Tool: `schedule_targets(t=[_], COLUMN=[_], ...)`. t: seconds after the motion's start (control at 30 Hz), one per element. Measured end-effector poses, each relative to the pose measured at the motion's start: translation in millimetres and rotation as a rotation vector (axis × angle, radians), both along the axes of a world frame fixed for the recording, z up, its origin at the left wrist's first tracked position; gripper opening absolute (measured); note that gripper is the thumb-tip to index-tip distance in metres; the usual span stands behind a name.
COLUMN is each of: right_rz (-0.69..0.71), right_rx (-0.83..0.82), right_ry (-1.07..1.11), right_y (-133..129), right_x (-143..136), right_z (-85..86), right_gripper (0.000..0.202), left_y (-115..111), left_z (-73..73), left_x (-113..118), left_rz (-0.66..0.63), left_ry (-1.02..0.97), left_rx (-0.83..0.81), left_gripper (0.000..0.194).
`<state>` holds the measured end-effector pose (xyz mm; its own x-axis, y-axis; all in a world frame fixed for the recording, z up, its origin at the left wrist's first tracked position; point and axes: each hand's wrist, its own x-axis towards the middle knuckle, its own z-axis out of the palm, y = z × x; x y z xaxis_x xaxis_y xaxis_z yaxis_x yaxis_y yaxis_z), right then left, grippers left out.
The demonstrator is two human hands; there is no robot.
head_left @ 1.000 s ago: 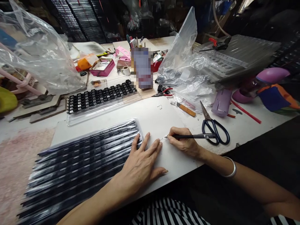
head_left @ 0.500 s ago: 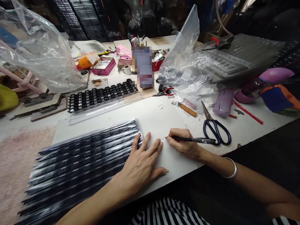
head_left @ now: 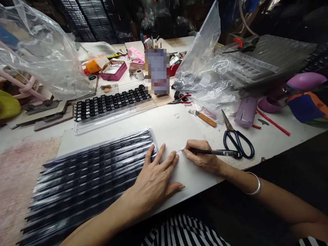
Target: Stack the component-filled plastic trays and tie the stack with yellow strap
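My right hand (head_left: 201, 156) is closed around a black pen (head_left: 217, 152), its tip on the white work surface (head_left: 184, 131) beside some small dark handwriting (head_left: 178, 150). Flat on the same surface lies my left hand (head_left: 156, 174), fingers spread and the middle fingertips close to the writing. Its index finger touches the right edge of a clear plastic tray (head_left: 153, 133) filled with rows of long black parts (head_left: 92, 174). Behind that stands a second clear tray (head_left: 102, 125) with black toothed parts (head_left: 112, 102).
To the right lie scissors (head_left: 237, 140), an orange-handled cutter (head_left: 206, 119) and a purple cylinder (head_left: 245, 112). Red-handled pliers (head_left: 181, 99) rest farther back. Clear plastic bags (head_left: 200, 58) stand behind, and a pink box (head_left: 112, 71) is at the back left.
The pen tip has moved slightly right and the line of writing looks a little longer. My left hand stays in place. The view has shifted a little.
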<state>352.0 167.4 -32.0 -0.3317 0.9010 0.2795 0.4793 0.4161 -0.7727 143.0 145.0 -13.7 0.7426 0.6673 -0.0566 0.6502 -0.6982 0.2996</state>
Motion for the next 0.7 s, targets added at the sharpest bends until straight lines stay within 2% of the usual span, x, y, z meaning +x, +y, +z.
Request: schedule_targets(t=[0.3, 0.47, 0.7], right_rz=[-0.002, -0.016, 0.030], right_rx=[-0.012, -0.221, -0.023], right_ry=[0.022, 0.167, 0.053], right_y=[2.1, 7.7, 4.7], right_x=[1.1, 8.1, 9.6], right_z=[0.9, 7.5, 4.1], right_gripper=[0.019, 0.017, 0.018], left_y=[-0.2, -0.1, 0.5], left_z=[-1.9, 0.0, -0.7], left_x=[1.0, 1.2, 1.2], left_rz=[0.000, 0.006, 0.001], left_ry=[-0.003, -0.001, 0.000], left_rx=[0.020, 0.020, 0.027], left_gripper=[0.071, 0.069, 0.069])
